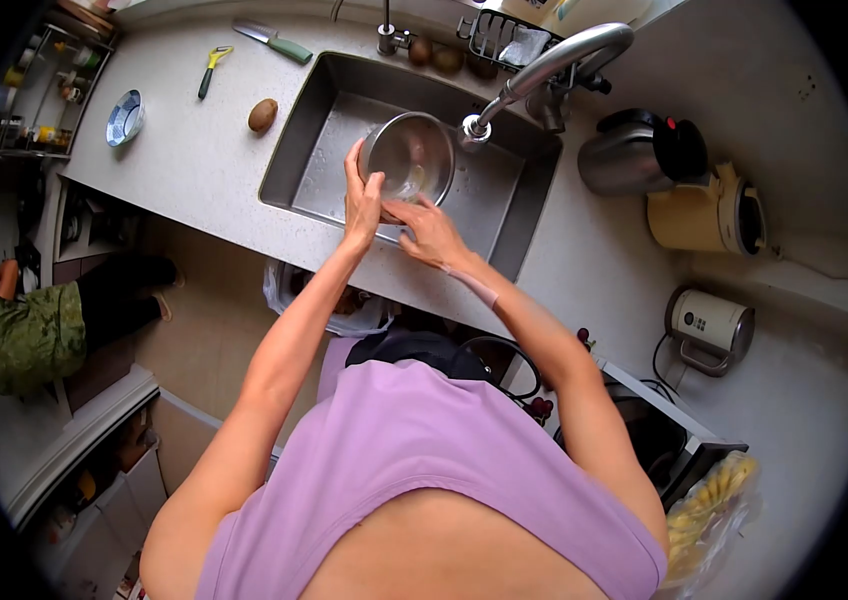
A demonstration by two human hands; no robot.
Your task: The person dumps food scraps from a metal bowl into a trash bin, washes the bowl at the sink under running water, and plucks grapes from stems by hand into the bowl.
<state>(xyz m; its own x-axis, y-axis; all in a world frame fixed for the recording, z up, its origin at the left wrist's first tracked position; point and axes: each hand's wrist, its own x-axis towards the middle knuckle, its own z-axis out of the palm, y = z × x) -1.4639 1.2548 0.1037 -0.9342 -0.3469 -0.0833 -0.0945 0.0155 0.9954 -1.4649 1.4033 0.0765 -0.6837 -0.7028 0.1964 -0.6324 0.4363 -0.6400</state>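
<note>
**Steel bowl held over the sink**

The steel bowl is gripped at its left rim by the left hand. The right hand is placed at the bowl's near side, close to the left; whether it is clamped there cannot be told. The bowl is held above the sink, its mouth turned upward.

If the rim is wet, the left hand's grip could be lost and the bowl dropped into the basin. Should the bowl be tipped too far, whatever is in it could be spilled. If it is lifted or swung to the right, the faucet head, just beside its right rim, could be struck.

Directly below the wrists, movement is bounded by the sink's front edge. More room is left within the basin, left of the left hand and right of the right hand. Beyond the hands, reach is limited by the back rim and the brown round items behind it. Farther off, up and left of the left hand, a kiwi-like fruit is seen on the counter, with a green-handled knife lying beyond it.
</note>
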